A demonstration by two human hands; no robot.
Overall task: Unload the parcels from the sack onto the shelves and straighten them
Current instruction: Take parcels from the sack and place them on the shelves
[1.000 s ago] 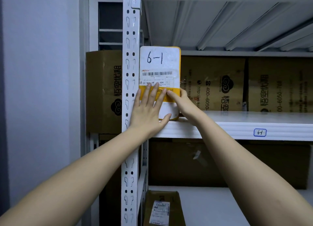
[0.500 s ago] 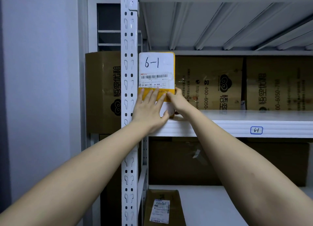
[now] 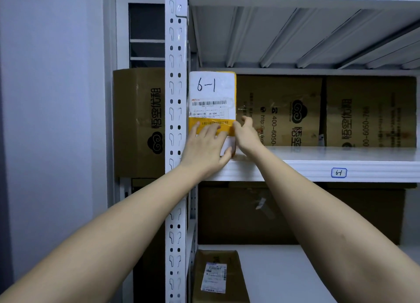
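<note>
A: Head view, and the big white shelving unit (image 3: 318, 171) fills the frame, brown cartons (image 3: 279, 111) lined along the back of the middle shelf. What's moved?

B: The yellow parcel (image 3: 212, 98) marked "6-1". A second ago it stood a touch further right; now it sits tight against the perforated upright (image 3: 175, 120) at centre-left of the frame, upright on the shelf edge, label facing out.

A: So it's been slid into the corner?

B: Looks that way. Left hand (image 3: 205, 148) lies flat across its lower face, fingers (image 3: 209, 131) straight and pressing. Right hand (image 3: 246, 135) has shifted to the parcel's right edge, fingers loosely bent beside it; whether they actually pinch the edge, I cannot tell.

A: And for the job?

B: I'd say this one is placed and nearly squared up. One more parcel (image 3: 216, 277) lies on the lower shelf, bottom centre. The sack isn't in view, so how many remain is anyone's guess.
</note>
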